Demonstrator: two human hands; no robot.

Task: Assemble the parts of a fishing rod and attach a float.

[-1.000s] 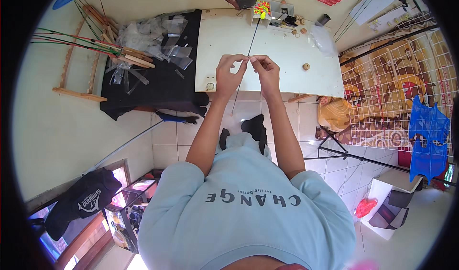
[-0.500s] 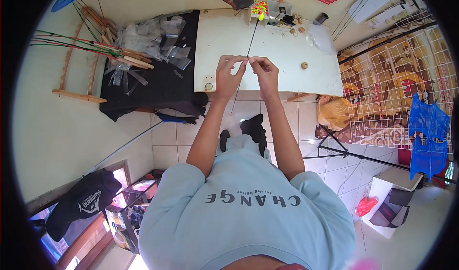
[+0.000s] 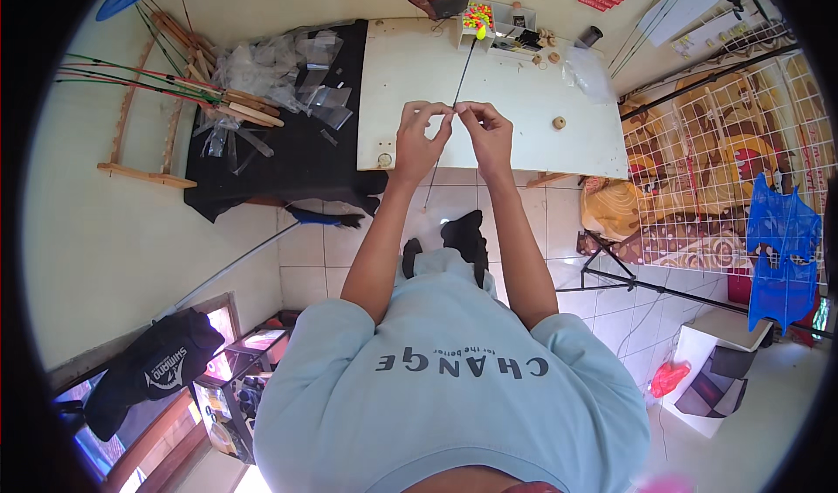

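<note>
Both hands, left hand [image 3: 421, 139] and right hand [image 3: 485, 133], are staying put above the white counter [image 3: 401, 82], fingers still pinching the thin dark rod [image 3: 455, 96], nothing shifting.

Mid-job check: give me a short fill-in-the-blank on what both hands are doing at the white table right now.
1. Both hands, left hand and right hand, pinch a thin dark ____ over the white table.
2. Left of the white table lies a ____ cloth with clear plastic bags.
3. The small round wooden bead lies to the person's ____ of the hands.

Missing words: rod; black; right
</note>
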